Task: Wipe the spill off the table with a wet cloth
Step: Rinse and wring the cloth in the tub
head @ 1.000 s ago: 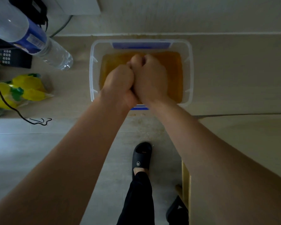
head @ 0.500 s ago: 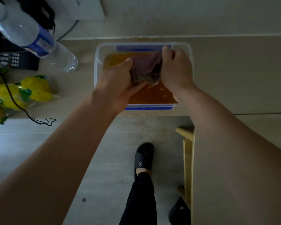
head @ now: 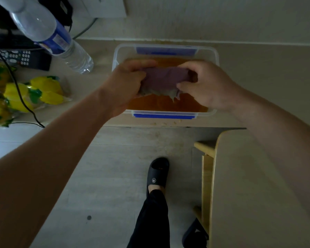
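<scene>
Cloth (head: pixel 166 78): purple, stretched left-right above the tub (head: pixel 215 56) of orange water. Left hand (head: pixel 128 81) and right hand (head: pixel 207 85) each grip an end; hands farther apart than half a second ago, cloth spread wider.

Both hands — left hand (head: pixel 127 81), right hand (head: pixel 207 85) — hold a purple cloth (head: pixel 166 78) stretched between them above a clear tub (head: pixel 216 58) of orange liquid (blue clips on its rim) on the bench (head: pixel 258 83).
</scene>
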A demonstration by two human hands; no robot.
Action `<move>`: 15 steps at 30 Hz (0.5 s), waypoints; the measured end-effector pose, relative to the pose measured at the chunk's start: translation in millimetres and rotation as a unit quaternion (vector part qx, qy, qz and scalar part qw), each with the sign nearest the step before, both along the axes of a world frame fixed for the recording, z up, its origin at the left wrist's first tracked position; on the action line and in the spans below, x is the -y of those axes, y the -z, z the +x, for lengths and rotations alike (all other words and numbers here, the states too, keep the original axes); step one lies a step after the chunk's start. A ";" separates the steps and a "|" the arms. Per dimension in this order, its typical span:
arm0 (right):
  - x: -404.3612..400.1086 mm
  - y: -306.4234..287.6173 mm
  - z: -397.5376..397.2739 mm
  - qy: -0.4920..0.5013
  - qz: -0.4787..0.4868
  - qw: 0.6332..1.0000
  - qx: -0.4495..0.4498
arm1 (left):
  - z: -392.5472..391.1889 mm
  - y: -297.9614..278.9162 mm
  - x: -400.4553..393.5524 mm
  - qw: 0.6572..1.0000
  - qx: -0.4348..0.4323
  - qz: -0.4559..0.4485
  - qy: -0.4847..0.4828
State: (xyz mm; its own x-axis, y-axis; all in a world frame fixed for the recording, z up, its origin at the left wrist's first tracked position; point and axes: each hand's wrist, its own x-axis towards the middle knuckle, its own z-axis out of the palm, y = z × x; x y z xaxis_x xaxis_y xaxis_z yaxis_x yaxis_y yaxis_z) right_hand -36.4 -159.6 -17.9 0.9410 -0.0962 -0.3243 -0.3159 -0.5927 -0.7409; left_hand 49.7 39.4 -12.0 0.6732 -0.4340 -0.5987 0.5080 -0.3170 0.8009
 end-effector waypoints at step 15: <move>-54.4 -10.6 -7.5 0.249 0.046 0.949 0.186 | -9.8 -3.1 21.2 0.972 -0.215 -0.084 -0.044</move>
